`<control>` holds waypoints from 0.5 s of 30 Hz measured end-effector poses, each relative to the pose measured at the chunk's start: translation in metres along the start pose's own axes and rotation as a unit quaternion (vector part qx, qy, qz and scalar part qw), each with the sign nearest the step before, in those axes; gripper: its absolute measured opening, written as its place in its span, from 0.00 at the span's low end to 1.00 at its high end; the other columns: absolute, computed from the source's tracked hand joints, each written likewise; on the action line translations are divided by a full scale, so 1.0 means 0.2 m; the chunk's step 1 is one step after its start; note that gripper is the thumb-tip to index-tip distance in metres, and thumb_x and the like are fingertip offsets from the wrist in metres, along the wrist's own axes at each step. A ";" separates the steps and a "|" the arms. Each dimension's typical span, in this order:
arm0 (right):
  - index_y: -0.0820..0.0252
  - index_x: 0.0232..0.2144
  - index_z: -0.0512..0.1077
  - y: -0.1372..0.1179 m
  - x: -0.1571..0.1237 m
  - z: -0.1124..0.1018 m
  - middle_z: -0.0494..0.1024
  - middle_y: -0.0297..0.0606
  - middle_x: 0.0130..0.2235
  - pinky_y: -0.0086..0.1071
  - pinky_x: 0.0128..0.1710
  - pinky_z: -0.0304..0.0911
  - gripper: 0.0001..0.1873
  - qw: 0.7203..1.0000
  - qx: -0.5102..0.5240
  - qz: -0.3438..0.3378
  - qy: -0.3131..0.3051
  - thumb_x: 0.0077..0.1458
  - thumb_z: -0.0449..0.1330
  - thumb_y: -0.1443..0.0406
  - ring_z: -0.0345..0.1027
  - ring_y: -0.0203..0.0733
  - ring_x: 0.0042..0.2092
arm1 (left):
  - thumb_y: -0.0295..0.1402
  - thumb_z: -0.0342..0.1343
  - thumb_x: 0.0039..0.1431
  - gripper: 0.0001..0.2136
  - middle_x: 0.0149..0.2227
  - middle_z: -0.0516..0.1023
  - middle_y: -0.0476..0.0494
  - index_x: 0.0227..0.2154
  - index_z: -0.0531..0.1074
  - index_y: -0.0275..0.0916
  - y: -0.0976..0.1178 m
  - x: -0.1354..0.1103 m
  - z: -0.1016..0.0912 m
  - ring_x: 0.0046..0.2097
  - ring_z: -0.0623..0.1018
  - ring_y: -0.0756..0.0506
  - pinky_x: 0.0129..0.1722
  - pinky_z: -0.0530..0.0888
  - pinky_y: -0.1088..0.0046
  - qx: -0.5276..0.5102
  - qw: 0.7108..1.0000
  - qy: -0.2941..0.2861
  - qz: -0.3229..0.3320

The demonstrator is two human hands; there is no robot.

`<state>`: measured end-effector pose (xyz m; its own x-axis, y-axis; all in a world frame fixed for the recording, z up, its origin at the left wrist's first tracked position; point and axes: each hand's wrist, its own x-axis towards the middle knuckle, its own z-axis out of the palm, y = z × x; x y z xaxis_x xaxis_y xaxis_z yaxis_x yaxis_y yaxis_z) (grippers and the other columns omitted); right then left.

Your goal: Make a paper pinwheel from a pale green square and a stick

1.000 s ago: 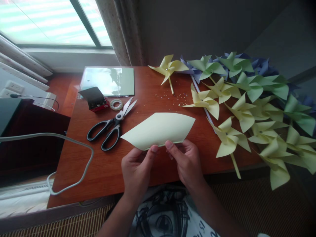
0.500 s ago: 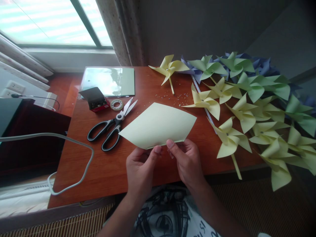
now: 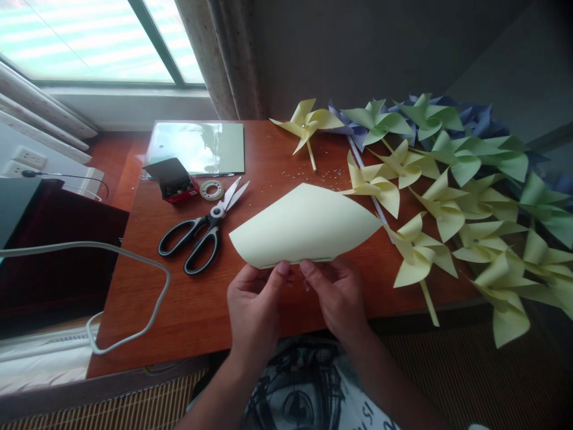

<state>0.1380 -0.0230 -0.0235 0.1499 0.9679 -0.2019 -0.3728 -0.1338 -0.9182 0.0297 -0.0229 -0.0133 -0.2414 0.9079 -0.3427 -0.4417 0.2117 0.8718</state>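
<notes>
A pale yellow sheet of paper (image 3: 304, 224) is held above the table, its near edge curled into a narrow roll. My left hand (image 3: 257, 298) pinches the left part of that rolled edge, thumb on top. Close beside it, my right hand (image 3: 338, 292) grips the right part the same way. The fingers under the paper are partly hidden. To the left lie black-handled scissors (image 3: 210, 224) with the blades apart, pointing away from me. Several yellow paper pinwheels (image 3: 416, 251) lie to the right, the nearest with a rolled paper stick.
A roll of tape (image 3: 212, 190) and an open small box (image 3: 176, 182) stand behind the scissors. A glossy sheet pack (image 3: 197, 148) lies at the back left. Green pinwheels (image 3: 456, 158) pile up at the right. A white cable (image 3: 163, 286) loops over the table's left edge.
The paper has shifted to the right and bends more, its side corners curving down. Both hands still grip the near edge, the thumbs slightly higher on the roll.
</notes>
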 end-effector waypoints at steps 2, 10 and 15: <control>0.56 0.34 0.81 0.01 0.00 0.00 0.80 0.32 0.28 0.30 0.29 0.68 0.07 1.000 -0.002 -0.005 0.004 0.55 0.71 0.60 0.68 0.36 0.27 | 0.35 0.73 0.49 0.10 0.27 0.82 0.48 0.32 0.82 0.37 0.00 0.00 0.00 0.29 0.78 0.52 0.32 0.76 0.80 -0.008 1.000 -0.002 0.002; 0.58 0.28 0.80 0.01 0.01 0.00 0.78 0.32 0.25 0.29 0.27 0.67 0.08 1.000 0.019 0.007 0.004 0.54 0.71 0.60 0.66 0.35 0.25 | 0.37 0.72 0.52 0.09 0.27 0.83 0.47 0.31 0.81 0.37 -0.05 0.00 -0.04 0.29 0.80 0.50 0.32 0.77 0.79 0.016 1.000 -0.005 0.022; 0.57 0.26 0.79 0.00 0.00 0.02 0.77 0.30 0.25 0.26 0.27 0.64 0.07 0.999 0.046 0.003 0.012 0.53 0.72 0.63 0.63 0.32 0.26 | 0.35 0.71 0.54 0.08 0.27 0.83 0.48 0.31 0.80 0.37 -0.07 -0.01 -0.05 0.30 0.80 0.50 0.35 0.78 0.78 0.025 0.998 -0.002 0.054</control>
<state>0.1347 -0.0222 -0.0227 0.1694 0.9613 -0.2171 -0.4559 -0.1188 -0.8820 0.0279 -0.0316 -0.0272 -0.2822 0.9276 -0.2448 -0.3691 0.1305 0.9202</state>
